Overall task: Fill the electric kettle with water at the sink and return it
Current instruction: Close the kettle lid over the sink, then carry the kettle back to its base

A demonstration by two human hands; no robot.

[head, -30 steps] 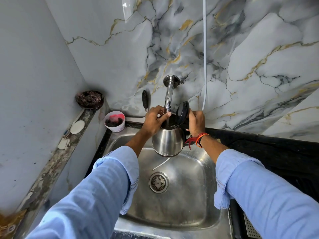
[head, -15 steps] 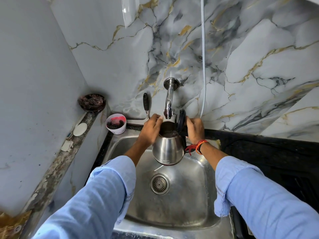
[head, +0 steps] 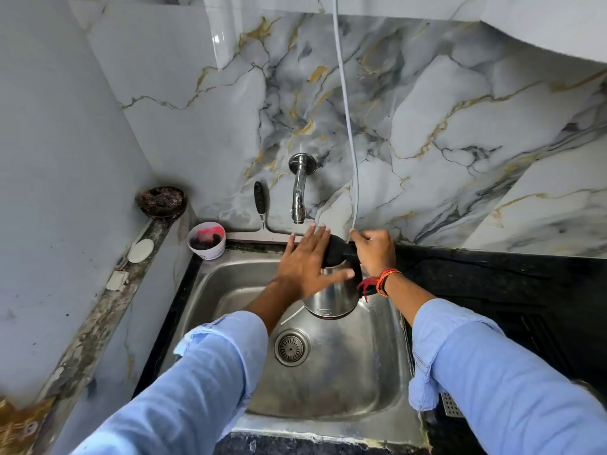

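The steel electric kettle (head: 330, 303) hangs over the steel sink (head: 354, 382), a little below and right of the wall tap (head: 299, 198). Its black lid (head: 336, 249) lies down over the top. My right hand (head: 372, 249) grips the black handle at the kettle's right side. My left hand (head: 307, 262) lies flat, fingers spread, across the lid and the kettle's upper body. No water runs from the tap. The kettle's inside is hidden.
A white cup (head: 207, 240) with dark and pink contents stands at the sink's back left corner. A dark scrubber bowl (head: 161, 201) sits on the left ledge. Black counter (head: 492, 274) runs to the right. A white cord (head: 345, 110) hangs down the marble wall.
The kettle has moved down and to the right, away from under the tap. Its lid has come down from upright. My left hand left the rim and now lies flat on the lid.
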